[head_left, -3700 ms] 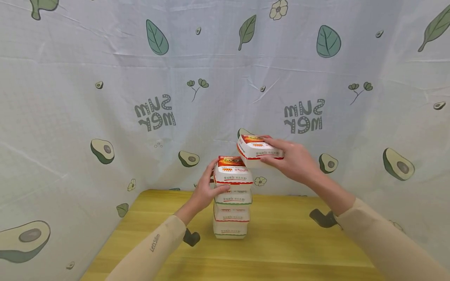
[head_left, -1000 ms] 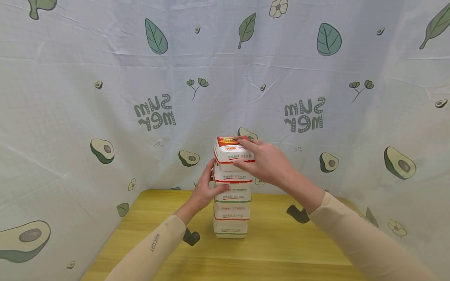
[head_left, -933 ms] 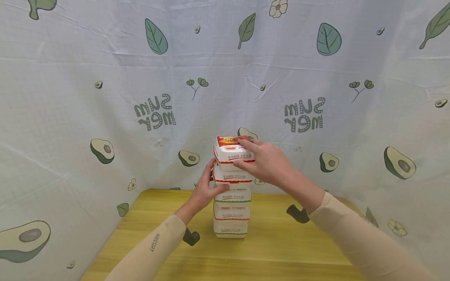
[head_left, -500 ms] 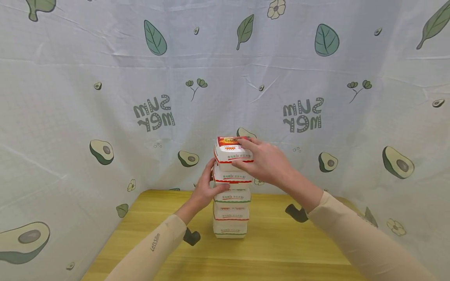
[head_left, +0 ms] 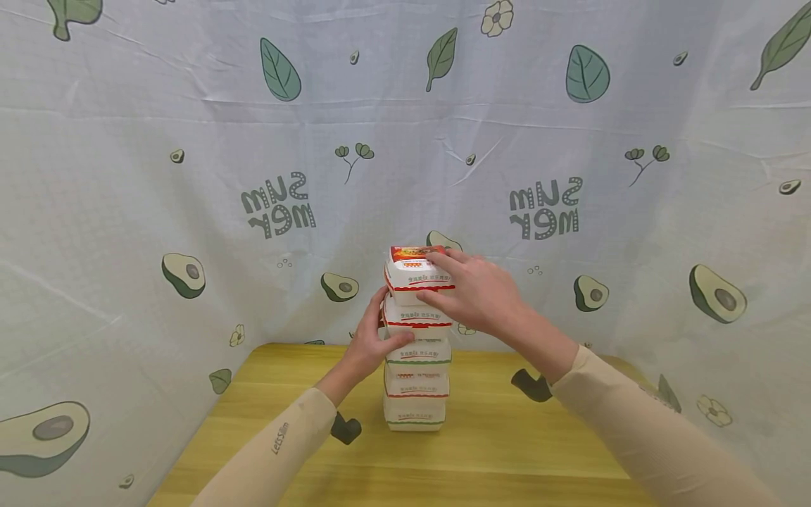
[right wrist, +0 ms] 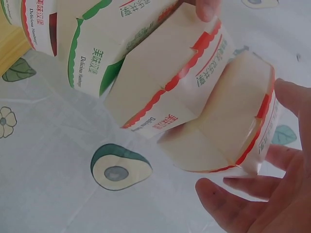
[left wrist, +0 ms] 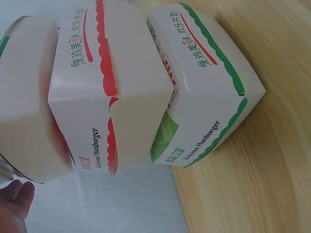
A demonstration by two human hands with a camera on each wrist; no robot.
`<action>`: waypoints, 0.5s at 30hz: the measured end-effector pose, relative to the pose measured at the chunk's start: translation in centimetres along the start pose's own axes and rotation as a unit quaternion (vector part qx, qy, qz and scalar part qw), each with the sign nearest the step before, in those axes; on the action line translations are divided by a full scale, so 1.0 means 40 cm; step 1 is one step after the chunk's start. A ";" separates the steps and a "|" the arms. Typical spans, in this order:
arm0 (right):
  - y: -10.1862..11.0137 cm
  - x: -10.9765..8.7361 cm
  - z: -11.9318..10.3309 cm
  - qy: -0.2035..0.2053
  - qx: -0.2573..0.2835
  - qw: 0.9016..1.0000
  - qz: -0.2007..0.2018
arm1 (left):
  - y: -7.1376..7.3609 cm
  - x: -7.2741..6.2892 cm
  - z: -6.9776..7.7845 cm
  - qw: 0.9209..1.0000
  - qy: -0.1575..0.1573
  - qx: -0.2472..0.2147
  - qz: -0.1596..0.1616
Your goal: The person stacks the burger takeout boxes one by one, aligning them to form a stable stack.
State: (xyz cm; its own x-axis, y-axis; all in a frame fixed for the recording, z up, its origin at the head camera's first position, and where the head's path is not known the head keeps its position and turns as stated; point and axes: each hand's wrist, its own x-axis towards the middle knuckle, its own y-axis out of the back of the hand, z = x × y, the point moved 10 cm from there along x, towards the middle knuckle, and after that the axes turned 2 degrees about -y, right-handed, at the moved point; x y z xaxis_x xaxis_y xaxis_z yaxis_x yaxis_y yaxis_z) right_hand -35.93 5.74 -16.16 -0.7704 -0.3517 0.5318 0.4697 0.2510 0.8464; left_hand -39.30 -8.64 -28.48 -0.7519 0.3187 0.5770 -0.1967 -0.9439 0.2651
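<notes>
Several white hamburger boxes with red or green scalloped trim stand in one column in the head view. My right hand (head_left: 481, 292) holds the top hamburger box (head_left: 412, 278), thumb at its front and fingers over its lid and right side. That box rests tilted on the one below in the right wrist view, beside my spread fingers. My left hand (head_left: 366, 345) grips the second hamburger box (head_left: 415, 318) from the left, thumb across its front lower edge; its other fingers are partly hidden behind it. Below are a green-trimmed box (head_left: 418, 354), a red-trimmed box (head_left: 417, 384) and the bottom box (head_left: 415, 415).
The column stands on a yellow wood-grain table (head_left: 507, 451). A pale curtain (head_left: 405, 127) printed with leaves and avocados hangs close behind and at both sides. Dark curved pieces (head_left: 345, 427) show under both forearms.
My right hand has brought the top box from the upper right onto the column. Over the last half second that box turned slightly and edged left. My left hand has stayed in place.
</notes>
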 end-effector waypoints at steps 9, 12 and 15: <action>-0.003 0.006 -0.003 -0.002 0.000 1.000 0.008 | 0.006 0.000 0.000 1.000 0.000 0.008 0.007; -0.005 0.008 -0.004 0.000 0.000 1.000 0.009 | 0.006 -0.001 -0.001 1.000 -0.002 0.008 0.008; -0.006 0.009 -0.004 0.001 0.003 1.000 0.012 | 0.007 0.008 -0.041 1.000 -0.004 0.011 0.015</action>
State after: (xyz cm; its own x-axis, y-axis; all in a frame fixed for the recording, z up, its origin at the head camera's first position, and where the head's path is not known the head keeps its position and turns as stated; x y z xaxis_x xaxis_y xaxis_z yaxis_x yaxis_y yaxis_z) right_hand -36.27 5.41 -16.17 -0.7584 -0.3476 0.5514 0.4848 0.2647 0.8336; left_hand -40.62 -8.95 -29.51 -0.7521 0.2904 0.5916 -0.1590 -0.9511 0.2647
